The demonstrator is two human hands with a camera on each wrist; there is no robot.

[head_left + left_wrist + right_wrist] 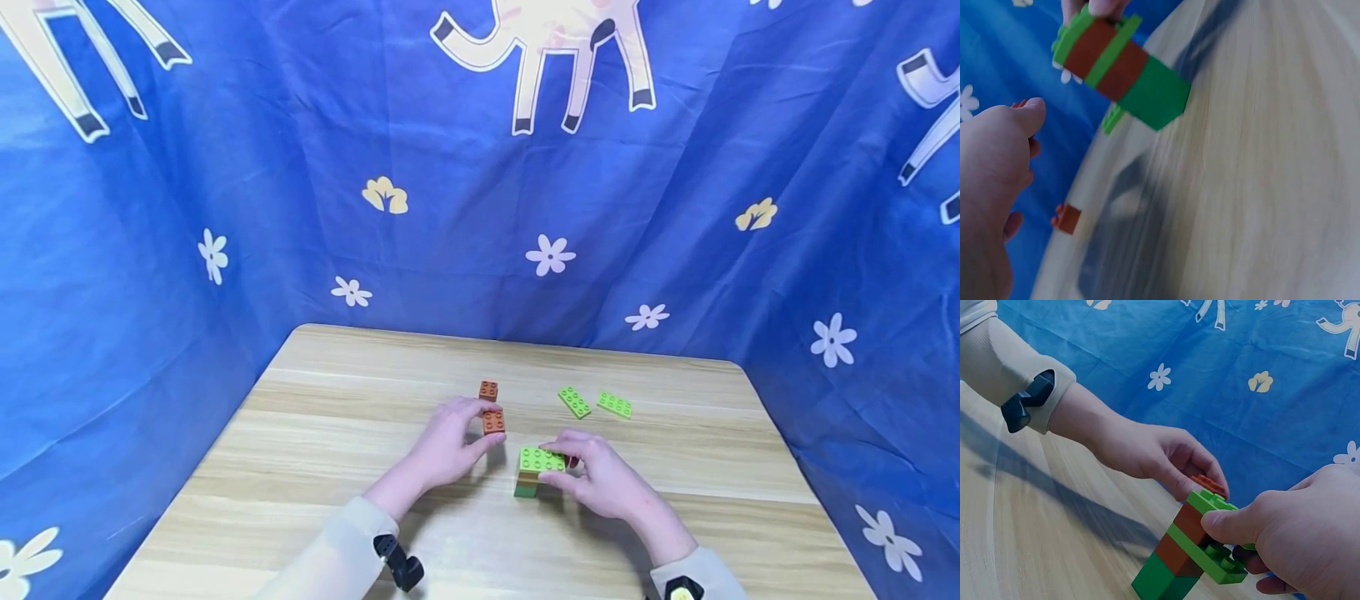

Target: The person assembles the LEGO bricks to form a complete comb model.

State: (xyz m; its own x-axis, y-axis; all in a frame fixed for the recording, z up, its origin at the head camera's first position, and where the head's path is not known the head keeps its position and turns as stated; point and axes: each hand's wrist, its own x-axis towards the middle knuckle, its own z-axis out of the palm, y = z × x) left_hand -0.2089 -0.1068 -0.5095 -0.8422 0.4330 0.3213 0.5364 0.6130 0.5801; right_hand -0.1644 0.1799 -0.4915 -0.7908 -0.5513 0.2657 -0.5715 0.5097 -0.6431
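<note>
My left hand pinches a reddish-brown building brick between thumb and fingers, studs facing up. To its right, my right hand grips the upper part of a brick stack. In the right wrist view the stack has a dark green base brick, then brown bricks alternating with lime-green plates, one of them on top. The lower lime plate juts out to one side under the right hand. The left wrist view shows the stack from its other side; the left hand's fingertips are mostly hidden there.
Another reddish-brown brick lies on the wooden table just beyond the left hand. Two lime-green studded plates lie farther back on the right. A blue patterned curtain surrounds the table's back and sides.
</note>
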